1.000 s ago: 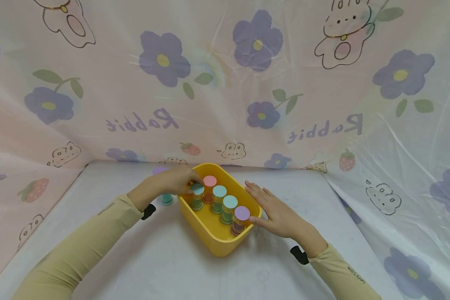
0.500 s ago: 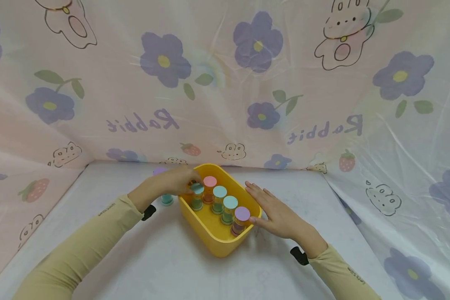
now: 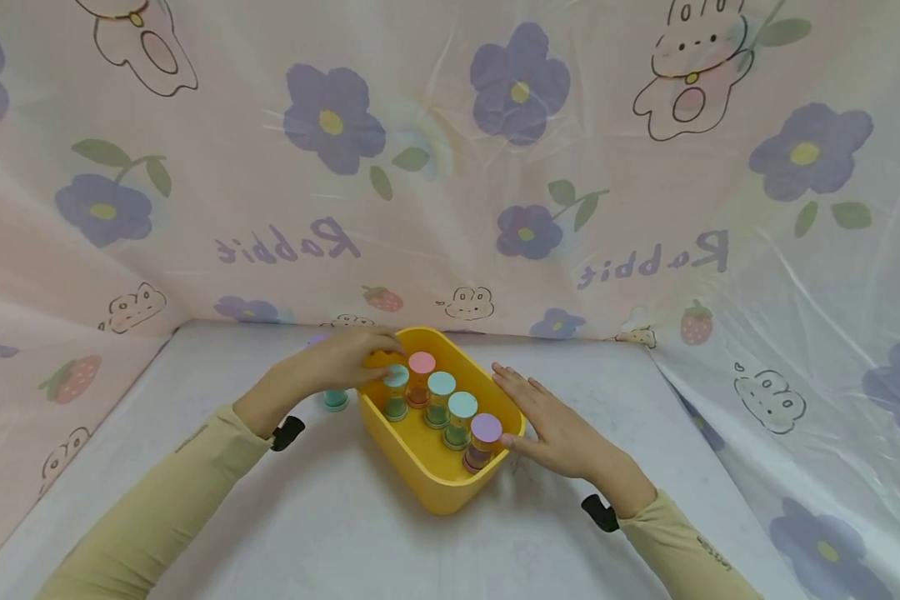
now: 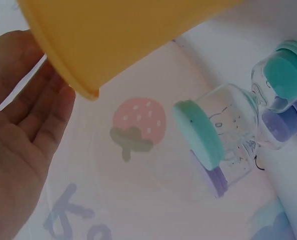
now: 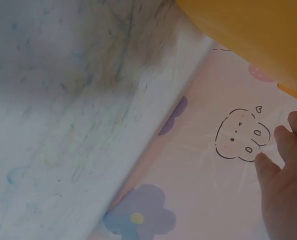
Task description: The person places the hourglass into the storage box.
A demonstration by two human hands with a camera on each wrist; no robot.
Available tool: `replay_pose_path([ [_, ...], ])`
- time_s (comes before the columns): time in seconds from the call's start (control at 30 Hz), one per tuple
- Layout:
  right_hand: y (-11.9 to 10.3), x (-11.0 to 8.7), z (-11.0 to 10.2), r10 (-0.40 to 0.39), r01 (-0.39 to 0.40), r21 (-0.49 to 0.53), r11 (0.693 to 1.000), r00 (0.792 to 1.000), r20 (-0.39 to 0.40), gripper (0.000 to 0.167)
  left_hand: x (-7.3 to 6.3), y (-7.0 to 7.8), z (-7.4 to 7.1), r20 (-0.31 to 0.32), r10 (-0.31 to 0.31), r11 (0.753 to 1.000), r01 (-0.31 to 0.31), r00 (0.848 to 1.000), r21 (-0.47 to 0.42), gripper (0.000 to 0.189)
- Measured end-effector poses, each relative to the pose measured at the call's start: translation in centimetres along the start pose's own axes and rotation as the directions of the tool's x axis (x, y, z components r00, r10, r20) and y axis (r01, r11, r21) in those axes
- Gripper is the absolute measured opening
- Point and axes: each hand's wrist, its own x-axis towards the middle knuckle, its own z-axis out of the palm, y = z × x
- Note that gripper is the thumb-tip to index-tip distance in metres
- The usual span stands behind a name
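Observation:
A yellow box (image 3: 412,475) holds several upright sand timers, with a pink-topped timer (image 3: 422,367), a purple-topped timer (image 3: 485,429) and light-blue-topped ones among them. My left hand (image 3: 330,360) reaches over the box's left rim, fingers spread loosely with nothing gripped. Its thumb lies over the lid of the leftmost blue-topped timer (image 3: 396,404); contact is unclear. My right hand (image 3: 555,429), fingers straight, rests along the right side of the box. Outside the box, behind my left wrist, stand a teal timer (image 4: 198,132) and a purple timer (image 4: 211,175).
The box stands on a white tabletop (image 3: 330,533). A pale pink sheet (image 3: 420,208) printed with flowers and rabbits hangs behind and at both sides of the table.
My left hand has loosened its fingers from the leftmost blue-topped timer and drawn slightly up and left. That timer stays upright in the box. My right hand has not moved.

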Motion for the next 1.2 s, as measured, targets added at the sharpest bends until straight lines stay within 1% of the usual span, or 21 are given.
replay_pose_path([
  [0.13,0.1,0.0,0.1,-0.006,0.006,0.015,1.0,1.0,-0.001,0.084,-1.2,-0.2,-0.5,-0.1,-0.001,0.999,-0.003,0.995,-0.04,0.034],
  [0.17,0.1,0.0,0.1,-0.01,0.01,0.019,1.0,1.0,-0.004,0.084,-1.5,-0.3,-0.6,-0.129,-0.003,0.999,-0.003,0.992,-0.05,0.035],
  [0.23,0.2,0.0,0.1,-0.017,0.017,0.021,1.0,1.0,-0.01,0.084,-2.1,-0.7,-0.8,-0.198,-0.002,0.997,-0.013,0.98,-0.072,0.035],
  [0.33,0.2,-0.1,0.2,-0.02,0.02,0.015,1.0,1.0,-0.018,0.083,-2.9,-1.7,-1.0,-0.317,0.013,0.996,-0.041,0.948,-0.08,0.033],
  [0.43,0.2,-0.1,0.2,-0.016,0.016,0.014,1.0,1.0,-0.016,0.084,-3.6,-2.8,-1.0,-0.423,0.022,0.994,-0.064,0.906,-0.085,0.033],
  [0.5,0.2,-0.1,0.2,-0.017,0.017,0.021,1.0,1.0,-0.016,0.084,-4.2,-3.8,-0.9,-0.48,-0.001,0.995,-0.047,0.877,-0.087,0.034],
  [0.57,0.1,-0.1,0.1,-0.014,0.014,0.028,1.0,1.0,-0.012,0.084,-4.7,-4.7,-0.7,-0.521,-0.031,0.995,-0.022,0.853,-0.095,0.035],
  [0.63,0.1,0.0,0.1,-0.009,0.009,0.031,0.999,1.0,-0.006,0.084,-5.3,-5.8,-0.3,-0.545,-0.072,0.994,0.012,0.835,-0.112,0.036],
  [0.67,0.1,0.0,0.1,-0.005,0.005,0.031,1.0,1.0,-0.002,0.084,-5.5,-6.4,-0.1,-0.551,-0.092,0.992,0.028,0.829,-0.124,0.036],
  [0.7,0.1,-0.1,0.1,-0.004,0.003,0.03,1.0,1.0,0.001,0.084,-5.7,-6.9,0.1,-0.551,-0.112,0.989,0.041,0.827,-0.139,0.036],
  [0.73,0.1,-0.1,0.1,-0.001,0.001,0.03,1.0,1.0,0.004,0.084,-5.9,-7.4,0.3,-0.544,-0.131,0.987,0.056,0.828,-0.153,0.036],
  [0.83,0.1,-0.1,0.1,-0.01,0.01,0.019,1.0,1.0,-0.003,0.083,-6.5,-8.8,0.9,-0.509,-0.184,0.976,0.095,0.841,-0.196,0.037],
  [0.9,0.1,-0.1,0.0,-0.017,0.017,0.019,1.0,1.0,-0.01,0.083,-6.9,-9.6,1.2,-0.474,-0.218,0.968,0.128,0.853,-0.214,0.038],
  [0.97,0.0,0.0,0.0,-0.024,0.024,0.016,1.0,1.0,-0.015,0.082,-7.2,-10.4,1.4,-0.433,-0.238,0.962,0.15,0.869,-0.229,0.04],
  [1.1,0.0,0.0,0.0,-0.024,0.024,0.018,1.0,1.0,-0.015,0.082,-7.8,-11.5,1.5,-0.355,-0.263,0.954,0.187,0.897,-0.235,0.043],
  [1.2,0.0,0.0,0.0,-0.018,0.018,0.02,1.0,1.0,-0.011,0.082,-7.9,-11.7,1.3,-0.301,-0.259,0.954,0.193,0.918,-0.231,0.045],
])
